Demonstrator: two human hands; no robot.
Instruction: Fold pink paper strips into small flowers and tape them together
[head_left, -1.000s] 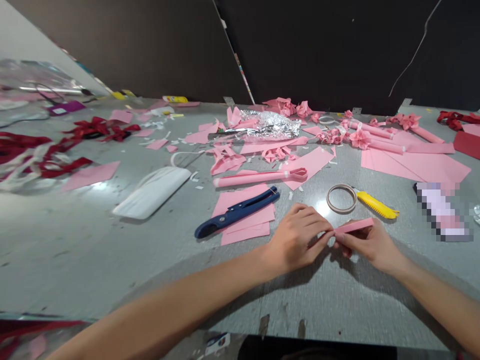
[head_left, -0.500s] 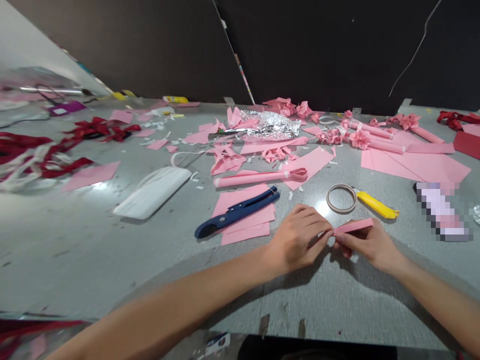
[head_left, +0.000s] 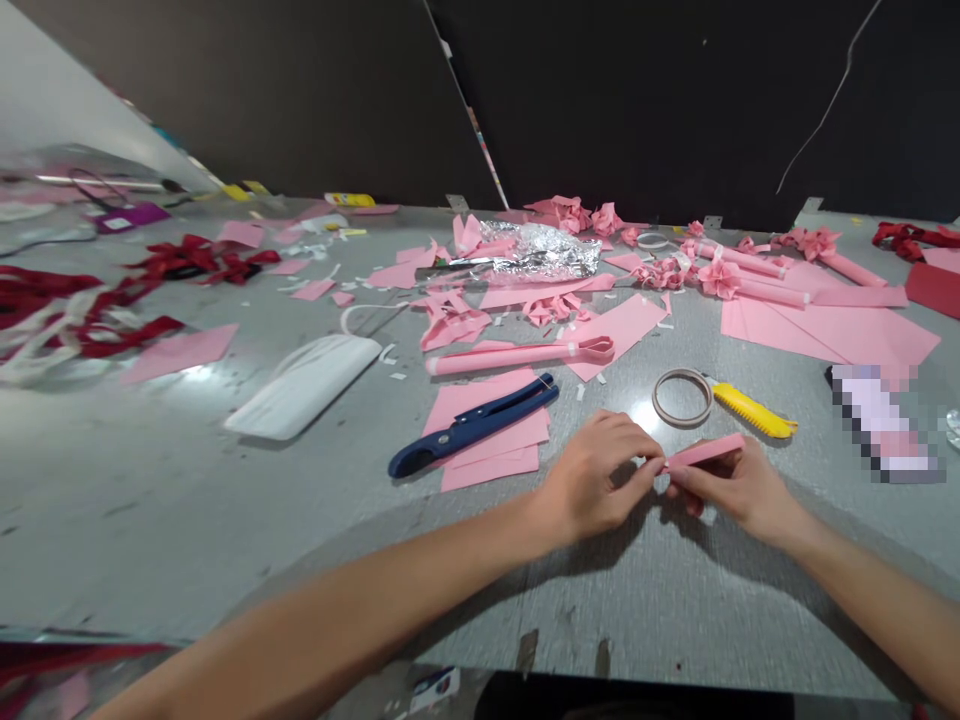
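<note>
Little has shifted: low and right of centre, the left hand point(head_left: 596, 480) curls slightly tighter on the one folded pink strip point(head_left: 705, 451), which the right hand point(head_left: 739, 490) pinches too. Just above lie one tape ring point(head_left: 682, 396) and one yellow cutter point(head_left: 752, 410); leftward, one blue scissors point(head_left: 472, 425). Pink scraps litter the grey counter point(head_left: 150, 480) before a dark wall point(head_left: 637, 100).

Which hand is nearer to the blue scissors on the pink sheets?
Left. The left hand sits just right of the blue scissors, not touching them; the right hand is farther right, beyond the left. Both pinch the pink paper strip.
</note>
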